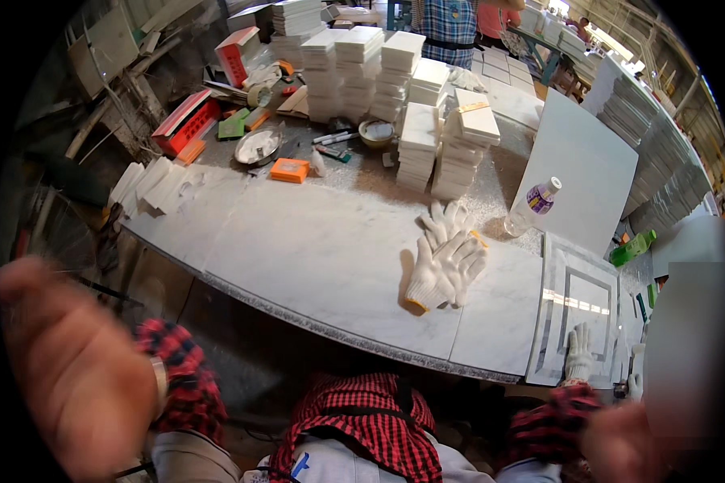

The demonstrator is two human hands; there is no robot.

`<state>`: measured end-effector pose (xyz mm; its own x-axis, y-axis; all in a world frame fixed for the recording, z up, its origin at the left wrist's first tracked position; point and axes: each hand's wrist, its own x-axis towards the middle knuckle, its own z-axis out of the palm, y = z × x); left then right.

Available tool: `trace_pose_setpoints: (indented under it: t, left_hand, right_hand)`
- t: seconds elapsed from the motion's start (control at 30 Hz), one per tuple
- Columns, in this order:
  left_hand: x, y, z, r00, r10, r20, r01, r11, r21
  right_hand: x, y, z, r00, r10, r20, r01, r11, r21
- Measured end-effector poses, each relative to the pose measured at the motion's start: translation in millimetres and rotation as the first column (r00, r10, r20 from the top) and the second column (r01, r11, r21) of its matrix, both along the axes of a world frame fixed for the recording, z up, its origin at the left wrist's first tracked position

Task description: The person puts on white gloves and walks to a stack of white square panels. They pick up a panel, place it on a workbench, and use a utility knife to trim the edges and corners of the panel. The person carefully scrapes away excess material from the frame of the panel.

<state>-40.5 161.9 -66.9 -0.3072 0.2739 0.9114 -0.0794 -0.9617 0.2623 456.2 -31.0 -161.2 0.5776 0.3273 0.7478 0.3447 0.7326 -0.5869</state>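
The white gloves (449,262) lie on the marble slab (314,249), ahead and to the left of my right hand (624,443), which seems nearer than my left hand (80,370); their long axis runs mostly away from me. Both hands are blurred, so I cannot tell how far they are open, or whether they hold anything.

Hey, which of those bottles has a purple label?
The clear bottle, right of the white gloves; the green bottle and small white bottle show no purple.
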Motion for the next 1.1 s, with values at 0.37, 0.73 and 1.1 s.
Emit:
trace_pose_setpoints:
  t: [0.37,0.73,1.1]
  left_hand:
    - [164,18,-320,0.331,-0.656,0.678,0.074,-0.699,-0.712]
    - [188,73,-361,0.478,-0.371,0.797,0.505,-0.627,-0.594]
    - [188,99,-354,0.395,-0.486,0.78,0.528,-0.575,-0.625]
  right_hand:
    - [-46,149,-228,0.93,-0.117,-0.349,-0.283,0.377,-0.882]
    - [-51,202,-245,0.894,-0.183,-0.41,-0.266,0.519,-0.812]
    - [-12,254,-250,0.997,-0.073,-0.007,0.018,0.341,-0.94]
